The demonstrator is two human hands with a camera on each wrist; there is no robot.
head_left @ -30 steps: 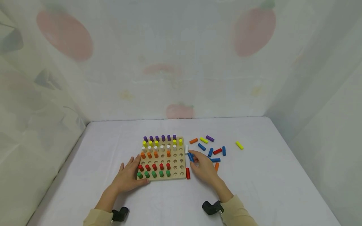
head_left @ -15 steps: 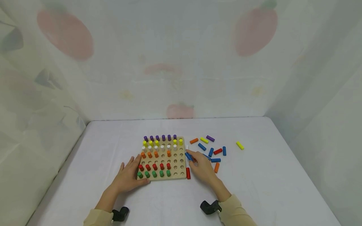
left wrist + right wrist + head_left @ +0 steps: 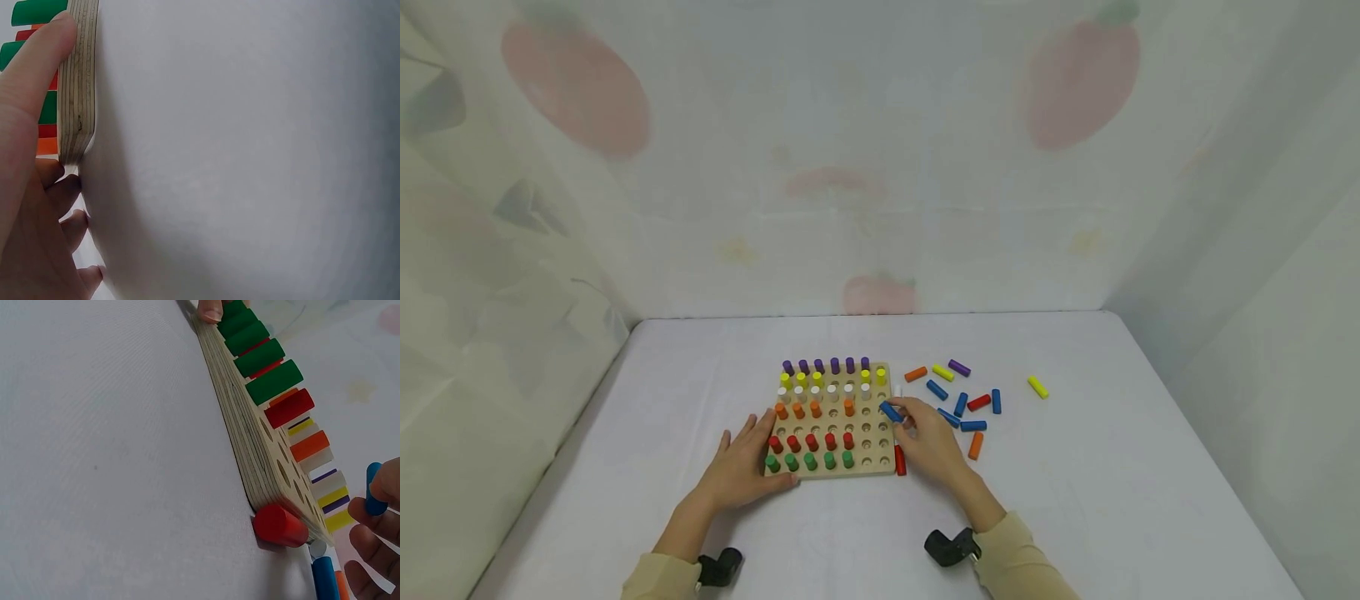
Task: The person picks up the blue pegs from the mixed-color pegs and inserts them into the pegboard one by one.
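A wooden pegboard (image 3: 875,452) lies on the white table with rows of purple, yellow, white, orange, red and green pegs standing in it. My left hand (image 3: 741,467) rests against its front left corner, the fingers along the left side and the thumb straight at the front edge; the left wrist view shows the thumb (image 3: 37,69) touching that edge. Between thumb and fingers, my right hand (image 3: 936,446) pinches a blue peg (image 3: 891,411), tilted over the board's right side. The right wrist view also shows this blue peg (image 3: 374,494) in the fingertips.
Beside the board's right edge lie a red peg (image 3: 900,461) and a white peg (image 3: 898,390). More loose pegs lie farther right, including a blue peg (image 3: 973,426), an orange peg (image 3: 975,446) and a yellow peg (image 3: 1037,387). Fabric walls surround the table.
My right hand has moved left with the blue peg, from beside the board to over its right edge, and the peg's tilt has changed. The left hand has stayed in place.
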